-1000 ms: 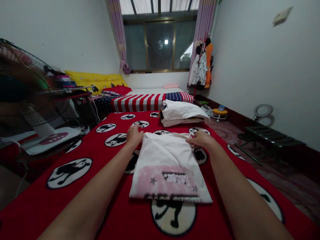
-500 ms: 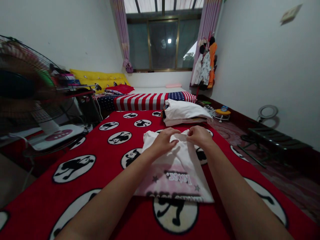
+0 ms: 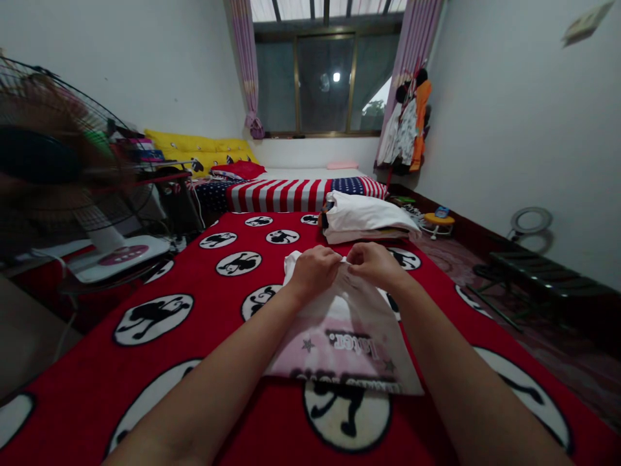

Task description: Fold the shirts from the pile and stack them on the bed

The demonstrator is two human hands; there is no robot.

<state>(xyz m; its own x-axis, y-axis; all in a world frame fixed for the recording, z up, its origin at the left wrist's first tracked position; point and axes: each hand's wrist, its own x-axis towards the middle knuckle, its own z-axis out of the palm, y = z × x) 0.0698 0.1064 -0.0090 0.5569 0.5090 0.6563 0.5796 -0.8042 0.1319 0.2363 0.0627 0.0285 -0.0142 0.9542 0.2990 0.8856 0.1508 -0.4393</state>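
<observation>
A white T-shirt (image 3: 349,323) with a pink band, stars and upside-down lettering lies folded on the red blanket (image 3: 213,353). At its far edge my left hand (image 3: 316,268) is closed, fingertips pinching the fabric. Close beside it my right hand (image 3: 374,264) pinches the same edge between thumb and fingers, and the cloth is gathered between the two. Just beyond my hands sits a stack of folded clothes (image 3: 371,217) with a white garment on top.
An electric fan (image 3: 114,243) stands at the left, its blades blurred. Behind the blanket is a bed with a striped cover (image 3: 286,194). To the right are a dark bench (image 3: 548,272), a small orange stool (image 3: 438,221) and hanging clothes (image 3: 405,129).
My left hand has closed on the shirt's far edge; its thumb and fingers were apart before. My right hand has moved left, so both hands are now nearly together.
</observation>
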